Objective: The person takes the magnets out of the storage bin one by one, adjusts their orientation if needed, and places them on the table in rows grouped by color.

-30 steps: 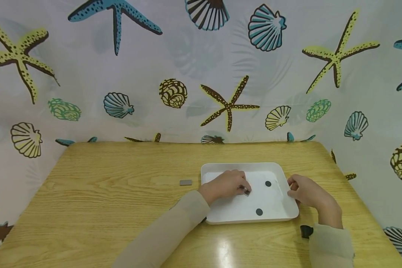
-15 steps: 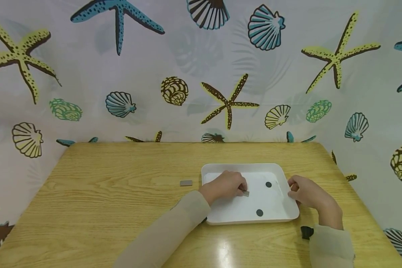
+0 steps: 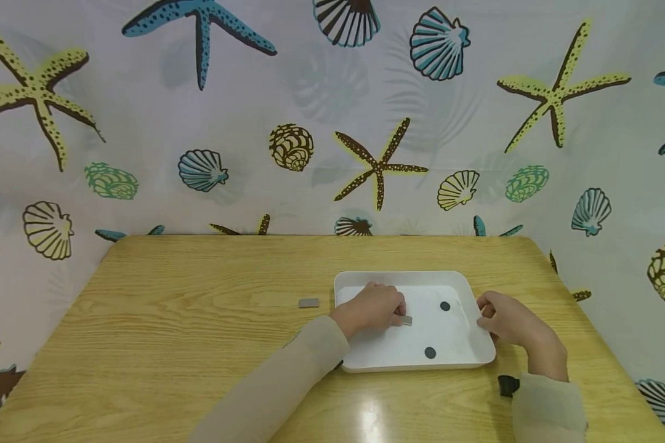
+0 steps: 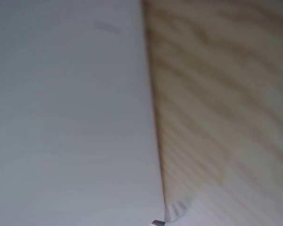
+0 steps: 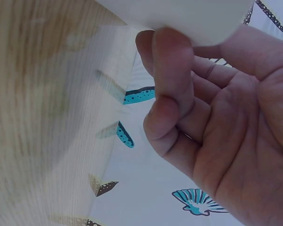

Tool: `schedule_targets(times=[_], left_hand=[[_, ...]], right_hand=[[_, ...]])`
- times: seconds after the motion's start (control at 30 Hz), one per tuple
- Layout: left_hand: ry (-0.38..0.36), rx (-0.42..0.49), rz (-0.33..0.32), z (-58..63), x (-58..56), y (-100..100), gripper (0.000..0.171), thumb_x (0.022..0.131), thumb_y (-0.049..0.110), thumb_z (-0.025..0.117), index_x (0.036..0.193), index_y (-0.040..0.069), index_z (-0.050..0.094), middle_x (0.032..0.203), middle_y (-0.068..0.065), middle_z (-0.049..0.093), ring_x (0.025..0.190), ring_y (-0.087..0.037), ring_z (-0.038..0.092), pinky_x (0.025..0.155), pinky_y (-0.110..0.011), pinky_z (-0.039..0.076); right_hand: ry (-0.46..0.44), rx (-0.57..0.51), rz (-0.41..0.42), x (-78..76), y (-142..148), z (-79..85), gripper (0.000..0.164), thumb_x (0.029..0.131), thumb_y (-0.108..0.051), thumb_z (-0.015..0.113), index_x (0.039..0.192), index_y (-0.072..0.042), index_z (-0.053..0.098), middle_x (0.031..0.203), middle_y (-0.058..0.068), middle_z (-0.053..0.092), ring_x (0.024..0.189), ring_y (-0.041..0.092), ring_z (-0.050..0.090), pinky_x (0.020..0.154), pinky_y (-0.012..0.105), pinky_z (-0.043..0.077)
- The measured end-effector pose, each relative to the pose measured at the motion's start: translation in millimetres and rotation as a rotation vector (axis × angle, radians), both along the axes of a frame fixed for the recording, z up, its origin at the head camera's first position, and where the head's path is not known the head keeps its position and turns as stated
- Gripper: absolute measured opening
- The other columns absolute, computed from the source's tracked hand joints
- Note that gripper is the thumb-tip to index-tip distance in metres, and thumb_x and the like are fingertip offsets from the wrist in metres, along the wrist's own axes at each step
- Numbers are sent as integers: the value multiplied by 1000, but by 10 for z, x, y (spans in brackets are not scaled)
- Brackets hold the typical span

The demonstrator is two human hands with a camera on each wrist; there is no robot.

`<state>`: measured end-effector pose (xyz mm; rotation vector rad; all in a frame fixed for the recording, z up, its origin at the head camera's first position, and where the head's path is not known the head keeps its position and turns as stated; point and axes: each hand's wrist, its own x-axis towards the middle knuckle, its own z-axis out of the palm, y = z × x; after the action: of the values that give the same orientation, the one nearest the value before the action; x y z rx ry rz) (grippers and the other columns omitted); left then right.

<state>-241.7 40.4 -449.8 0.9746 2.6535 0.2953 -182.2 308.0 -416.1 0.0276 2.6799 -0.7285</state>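
Observation:
A shallow white tray (image 3: 410, 367) sits on the wooden table. Inside it, my left hand (image 3: 372, 306) has its thumb and fingertips at the left end of a small grey rectangular piece (image 3: 407, 320), which lies low against the tray floor. Two dark round discs, an upper disc (image 3: 445, 306) and a lower disc (image 3: 430, 352), lie in the tray's right half. My right hand (image 3: 508, 317) grips the tray's right side. In the right wrist view, curled fingers (image 5: 172, 61) meet the underside of the white tray (image 5: 188, 19).
Another grey rectangular piece (image 3: 308, 303) lies on the table (image 3: 172, 344) just left of the tray. A black wrist device (image 3: 508, 386) shows at the right sleeve. Behind the table hangs a white curtain (image 3: 244, 203) printed with shells and starfish.
The grey piece at my left fingertips goes from tilted to flat on the tray floor, and the left fingers shift slightly left and down. The right hand keeps its hold on the tray.

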Motion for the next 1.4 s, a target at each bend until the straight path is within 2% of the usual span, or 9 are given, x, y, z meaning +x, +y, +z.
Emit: schedule_targets(times=[0.33,0.43,0.57,0.63,0.8,1.0,1.27,1.37,1.4], left_hand=[[-31,60,52,-9,-40,-35,18,95,33,74,106,20,77,88,11,69,81,-7,54,110,-35,40],[-36,81,50,-6,-55,-50,16,94,33,76,103,19,77,84,11,67,80,-6,53,102,-29,43],[-50,123,35,23,-67,-74,12,95,29,75,97,17,78,82,10,68,77,-6,54,82,-21,45],[-43,131,22,34,-79,-81,12,95,27,75,96,16,79,82,10,69,78,-6,54,79,-20,45],[9,110,-6,3,-115,-76,12,92,27,77,93,16,80,83,10,72,81,-5,55,83,-21,46],[36,98,3,-12,-127,-64,11,89,26,79,94,17,80,84,10,71,80,-6,54,82,-21,47],[101,66,-15,37,-121,-72,12,86,29,81,91,19,79,80,13,69,78,-6,53,85,-23,43],[119,81,-17,80,-126,-78,12,86,29,81,90,18,79,79,11,68,77,-7,53,83,-25,48],[128,87,-17,94,-130,-81,12,86,29,81,91,18,79,79,11,67,76,-7,53,88,-26,49]], right_hand=[[6,-2,7,-21,6,2,29,99,-5,62,124,7,55,102,16,63,81,21,61,74,33,55],[8,-4,9,-31,7,-3,29,99,-5,62,124,7,55,102,16,63,80,20,61,73,33,55],[10,-6,13,-49,15,-3,28,100,-5,62,124,7,55,102,16,63,80,20,61,73,33,55],[11,-7,15,-58,19,-1,28,100,-5,62,124,7,55,102,16,63,80,20,61,73,34,55],[11,-7,22,-88,20,0,29,100,-6,61,124,8,55,102,17,63,80,20,61,73,34,55],[4,-13,24,-121,21,-8,28,100,-6,61,124,7,55,103,17,63,80,20,62,73,34,56],[5,-10,29,-139,31,5,29,100,-6,61,124,7,55,103,17,64,79,20,62,74,35,56],[5,-8,29,-143,40,8,29,100,-6,61,124,7,55,103,16,63,80,20,62,74,34,56],[5,-8,29,-145,43,10,29,100,-6,61,124,7,55,103,16,63,80,20,62,74,34,56]])
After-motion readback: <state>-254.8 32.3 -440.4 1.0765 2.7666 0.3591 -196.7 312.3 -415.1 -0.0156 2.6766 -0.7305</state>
